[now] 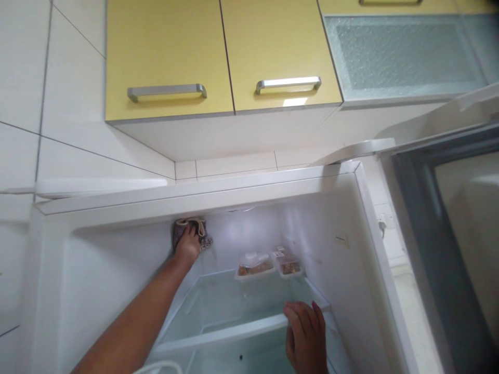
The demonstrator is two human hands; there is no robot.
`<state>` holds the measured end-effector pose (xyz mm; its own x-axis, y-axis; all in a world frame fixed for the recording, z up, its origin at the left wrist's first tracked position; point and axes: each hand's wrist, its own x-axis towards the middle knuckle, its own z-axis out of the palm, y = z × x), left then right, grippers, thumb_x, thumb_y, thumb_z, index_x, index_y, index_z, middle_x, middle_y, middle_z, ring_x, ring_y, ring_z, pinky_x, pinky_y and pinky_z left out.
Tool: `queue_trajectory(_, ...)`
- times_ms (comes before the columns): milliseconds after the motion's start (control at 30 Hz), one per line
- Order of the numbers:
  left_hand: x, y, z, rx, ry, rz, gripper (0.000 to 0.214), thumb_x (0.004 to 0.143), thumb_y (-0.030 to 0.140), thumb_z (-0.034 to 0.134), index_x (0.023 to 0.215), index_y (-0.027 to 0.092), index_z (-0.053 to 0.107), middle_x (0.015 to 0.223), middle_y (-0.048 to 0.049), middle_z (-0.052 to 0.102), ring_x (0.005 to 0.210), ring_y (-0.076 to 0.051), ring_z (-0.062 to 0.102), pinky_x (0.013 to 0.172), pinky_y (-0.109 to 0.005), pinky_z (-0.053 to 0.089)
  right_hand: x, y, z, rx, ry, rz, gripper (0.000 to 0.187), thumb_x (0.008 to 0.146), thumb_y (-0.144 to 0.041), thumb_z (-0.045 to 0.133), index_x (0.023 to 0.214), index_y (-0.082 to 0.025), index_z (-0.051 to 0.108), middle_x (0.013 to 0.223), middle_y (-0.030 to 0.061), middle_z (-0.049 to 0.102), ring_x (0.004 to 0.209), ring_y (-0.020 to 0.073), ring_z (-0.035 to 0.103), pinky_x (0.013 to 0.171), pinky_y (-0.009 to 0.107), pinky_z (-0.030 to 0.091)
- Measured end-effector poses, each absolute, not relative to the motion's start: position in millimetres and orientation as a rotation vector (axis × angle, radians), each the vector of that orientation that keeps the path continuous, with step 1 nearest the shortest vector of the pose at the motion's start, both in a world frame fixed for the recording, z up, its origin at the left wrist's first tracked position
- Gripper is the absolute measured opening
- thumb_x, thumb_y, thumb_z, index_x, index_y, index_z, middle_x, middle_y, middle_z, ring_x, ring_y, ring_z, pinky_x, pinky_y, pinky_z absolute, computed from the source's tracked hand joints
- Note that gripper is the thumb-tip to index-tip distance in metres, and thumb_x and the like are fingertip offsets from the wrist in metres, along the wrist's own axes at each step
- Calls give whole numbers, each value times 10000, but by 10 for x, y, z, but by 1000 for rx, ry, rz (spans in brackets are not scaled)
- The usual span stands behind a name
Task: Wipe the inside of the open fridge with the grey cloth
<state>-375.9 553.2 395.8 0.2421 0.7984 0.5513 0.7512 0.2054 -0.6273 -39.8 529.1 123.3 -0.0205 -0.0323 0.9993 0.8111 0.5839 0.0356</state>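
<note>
I look into an open white fridge (374,249). My left hand (187,244) reaches deep inside and presses a grey patterned cloth (195,228) against the upper left of the back wall, fingers closed over it. My right hand (306,332) rests on the front edge of the glass shelf (234,306), its fingers curled over the white rim. At the back of that shelf lie two clear plastic trays of food (255,265), side by side under film.
Yellow wall cupboards (222,52) with metal handles hang above the fridge, beside a frosted glass panel (401,57). The open fridge door (448,234) stands at the right. White wall tiles (47,104) fill the left.
</note>
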Motion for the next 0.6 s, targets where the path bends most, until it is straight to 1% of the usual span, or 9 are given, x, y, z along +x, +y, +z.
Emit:
queue_trajectory(133,-3675,5315,3902,-1508,-1504,77,274,813,140,559,884,220,812,1008,-173,784,1236,-353,597,1176,-622,225,-385,5256,1270,-702,-1443,-786,363,840,-82,485,1113,-269,635,1041,10,739,1033,186,648,1205,410,259)
queue_trajectory(267,-3592,5034,3894,-1457,-1511,115,315,858,154,506,940,179,810,1058,-194,776,1235,-373,597,1156,-643,231,-428,5146,1366,-684,-1390,-721,353,839,-58,458,1072,-260,631,985,4,740,993,177,646,1194,402,269)
queue_trajectory(333,-3550,4874,3947,-1454,-1504,144,313,863,159,504,922,179,810,1069,-189,777,1231,-370,602,1149,-631,250,-456,5082,1416,-689,-1364,-663,357,839,-41,444,1057,-255,627,968,4,738,988,178,643,1186,403,276)
queue_trajectory(467,-3440,4452,4102,-1449,-1517,227,288,846,154,532,849,220,813,1039,-157,790,1200,-366,629,1127,-619,307,-480,5008,1462,-690,-1364,-613,386,827,-24,435,1073,-258,618,968,4,734,991,183,643,1159,412,305)
queue_trajectory(533,-3382,4184,4147,-1449,-1490,246,282,843,153,540,835,217,814,1032,-150,790,1203,-363,632,1157,-606,295,-481,4998,1462,-692,-1366,-605,396,820,-23,437,1082,-261,615,969,4,732,990,188,644,1148,419,317)
queue_trajectory(600,-3335,3904,4144,-1461,-1437,242,283,846,170,538,867,208,817,1048,-145,785,1220,-363,622,1195,-582,272,-483,4993,1457,-695,-1366,-591,406,811,-17,439,1083,-262,615,971,5,730,991,190,643,1144,422,323)
